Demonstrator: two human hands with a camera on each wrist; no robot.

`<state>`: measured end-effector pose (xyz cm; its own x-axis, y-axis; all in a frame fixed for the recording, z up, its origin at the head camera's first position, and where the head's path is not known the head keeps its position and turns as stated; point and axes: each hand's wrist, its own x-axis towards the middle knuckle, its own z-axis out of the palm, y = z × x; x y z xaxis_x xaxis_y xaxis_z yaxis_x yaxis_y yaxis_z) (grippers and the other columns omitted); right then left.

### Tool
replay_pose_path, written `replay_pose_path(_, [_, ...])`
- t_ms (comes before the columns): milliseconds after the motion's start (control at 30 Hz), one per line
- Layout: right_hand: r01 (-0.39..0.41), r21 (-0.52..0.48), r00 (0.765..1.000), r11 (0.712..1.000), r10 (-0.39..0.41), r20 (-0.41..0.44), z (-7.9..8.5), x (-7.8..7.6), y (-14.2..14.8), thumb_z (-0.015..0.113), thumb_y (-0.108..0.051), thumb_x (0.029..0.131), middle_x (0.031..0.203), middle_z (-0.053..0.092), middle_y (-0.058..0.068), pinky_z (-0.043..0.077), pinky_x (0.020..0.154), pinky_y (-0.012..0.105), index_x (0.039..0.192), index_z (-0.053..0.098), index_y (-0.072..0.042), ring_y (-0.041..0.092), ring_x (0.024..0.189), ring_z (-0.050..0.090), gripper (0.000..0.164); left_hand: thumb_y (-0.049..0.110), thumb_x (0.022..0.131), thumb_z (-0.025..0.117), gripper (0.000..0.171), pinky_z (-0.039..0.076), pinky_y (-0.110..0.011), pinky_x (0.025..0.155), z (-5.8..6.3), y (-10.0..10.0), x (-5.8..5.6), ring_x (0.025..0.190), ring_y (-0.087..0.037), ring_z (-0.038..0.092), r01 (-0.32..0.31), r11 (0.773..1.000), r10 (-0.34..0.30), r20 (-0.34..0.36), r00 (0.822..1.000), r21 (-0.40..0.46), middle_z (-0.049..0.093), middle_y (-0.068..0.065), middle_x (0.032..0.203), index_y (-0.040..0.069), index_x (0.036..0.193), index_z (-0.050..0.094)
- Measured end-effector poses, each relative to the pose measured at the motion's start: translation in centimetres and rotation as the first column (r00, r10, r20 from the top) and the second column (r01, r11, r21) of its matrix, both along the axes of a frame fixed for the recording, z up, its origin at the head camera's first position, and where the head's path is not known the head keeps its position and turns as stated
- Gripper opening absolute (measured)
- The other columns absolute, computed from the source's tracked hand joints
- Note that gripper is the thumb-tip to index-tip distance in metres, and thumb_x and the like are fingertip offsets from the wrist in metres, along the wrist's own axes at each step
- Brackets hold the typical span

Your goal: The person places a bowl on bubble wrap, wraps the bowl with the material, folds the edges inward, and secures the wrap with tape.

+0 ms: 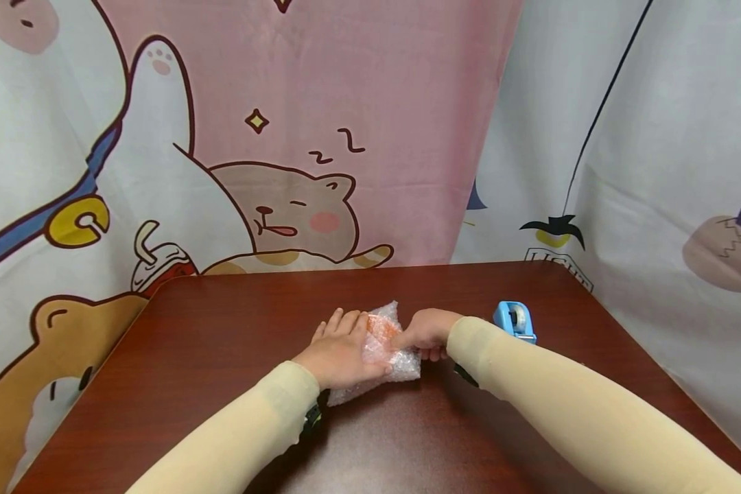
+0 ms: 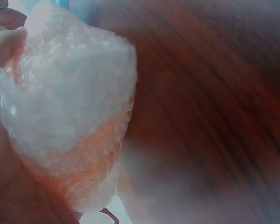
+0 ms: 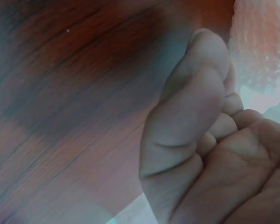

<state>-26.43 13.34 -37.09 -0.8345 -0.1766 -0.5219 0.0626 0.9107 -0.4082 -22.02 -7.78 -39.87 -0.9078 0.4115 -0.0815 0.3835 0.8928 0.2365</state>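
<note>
A bubble-wrapped packet [image 1: 407, 365] with an orange item inside lies on the table in the head view. My left hand [image 1: 339, 348] rests over its left part, fingers straight and spread. In the left wrist view, the clear bubble wrap [image 2: 84, 98] fills much of the left side beside the palm, with orange showing through. My right hand [image 1: 429, 332] touches the packet's right side with a fingertip, its other fingers curled under. Those curled fingers [image 3: 191, 112] show nothing between them in the right wrist view; the packet's edge [image 3: 261, 42] stands at upper right.
A light-blue tape dispenser [image 1: 514, 320] with a roll in it stands on the table right of the packet, just beyond the right forearm. The brown wooden table [image 1: 253, 315] meets a cartoon-printed curtain [image 1: 370, 89] at the back and sides.
</note>
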Motion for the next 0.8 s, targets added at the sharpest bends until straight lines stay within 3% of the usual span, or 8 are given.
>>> replay_pose_path(267, [0.010, 0.007, 1.000, 1.000, -0.010, 0.001, 0.0, -0.1, 0.0, 0.076, -0.063, 0.086, 0.072, 0.064, 0.006, 0.044, 0.053, 0.029, 0.080, 0.074, -0.008, 0.019, 0.063, 0.056, 0.055, 0.078, 0.090, 0.057, 0.111, 0.021, -0.063, 0.128, 0.1, 0.0, 0.1, 0.161, -0.043, 0.018, 0.003, 1.000, -0.003, 0.001, 1.000, 0.004, 0.029, -0.013, 0.172, 0.005, 0.167, 0.026])
replay_pose_path(567, [-0.075, 0.023, 0.997, 0.997, 0.075, -0.018, 0.6, -0.1, 0.6, 0.070, -0.067, 0.089, 0.072, 0.065, 0.005, 0.046, 0.054, 0.029, 0.074, 0.071, -0.011, 0.018, 0.063, 0.057, 0.058, 0.077, 0.091, 0.057, 0.109, 0.021, -0.064, 0.128, 0.4, 0.1, 0.2, 0.161, -0.044, 0.019, 0.012, 1.000, -0.012, -0.001, 1.000, -0.006, 0.029, -0.014, 0.171, 0.005, 0.167, 0.026])
replay_pose_path(800, [-0.085, 0.028, 0.996, 0.996, 0.086, -0.023, 0.3, -0.2, 1.0, 0.068, -0.069, 0.091, 0.073, 0.066, 0.005, 0.048, 0.056, 0.029, 0.075, 0.070, -0.012, 0.018, 0.064, 0.059, 0.059, 0.076, 0.092, 0.056, 0.109, 0.020, -0.064, 0.128, 0.4, 0.0, 0.2, 0.161, -0.044, 0.017, 0.014, 1.000, -0.014, 0.012, 1.000, -0.016, 0.027, -0.014, 0.173, 0.004, 0.167, 0.024])
